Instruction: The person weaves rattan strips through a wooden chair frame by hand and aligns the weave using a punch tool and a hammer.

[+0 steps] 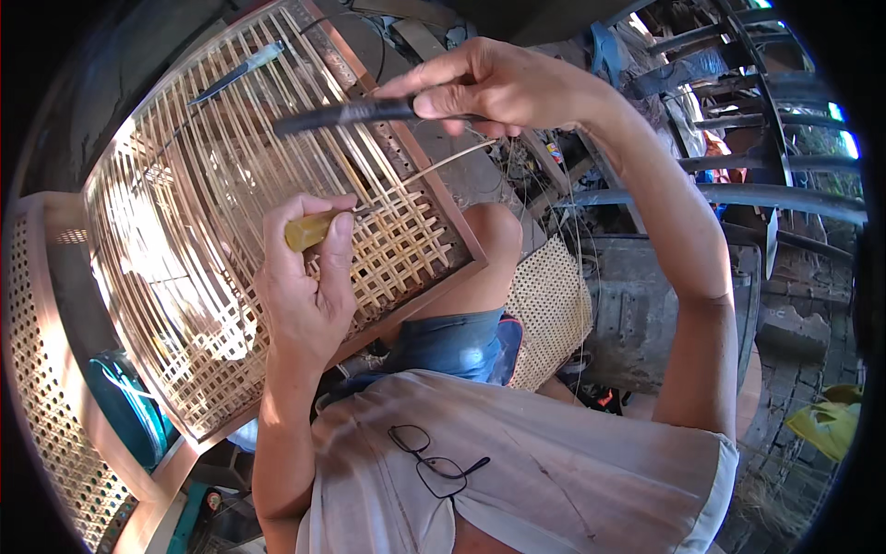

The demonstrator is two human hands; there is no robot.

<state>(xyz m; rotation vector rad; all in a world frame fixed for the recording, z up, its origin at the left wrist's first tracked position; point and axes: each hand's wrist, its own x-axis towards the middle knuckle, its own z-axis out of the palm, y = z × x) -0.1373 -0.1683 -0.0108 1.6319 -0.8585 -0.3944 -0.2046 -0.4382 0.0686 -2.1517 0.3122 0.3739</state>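
A wooden frame [466, 242] strung with pale cane strands leans against my knee, partly woven into a lattice [397, 249] at its lower right. My left hand [309, 286] grips a tool with a yellow handle [306, 230], its tip at the woven patch. My right hand [494, 85], raised above the frame, holds a dark rod-like tool [341, 114] and a thin cane strand [452, 159] that runs down to the weave. A knife-like blade [235, 74] lies on the strands at the upper left.
Another caned panel [41, 369] stands at the left, and a woven piece [551, 305] lies by my knee. A dark metal box [646, 305] sits to the right, curved dark chair frames [738, 120] behind it. Glasses [434, 462] hang on my shirt.
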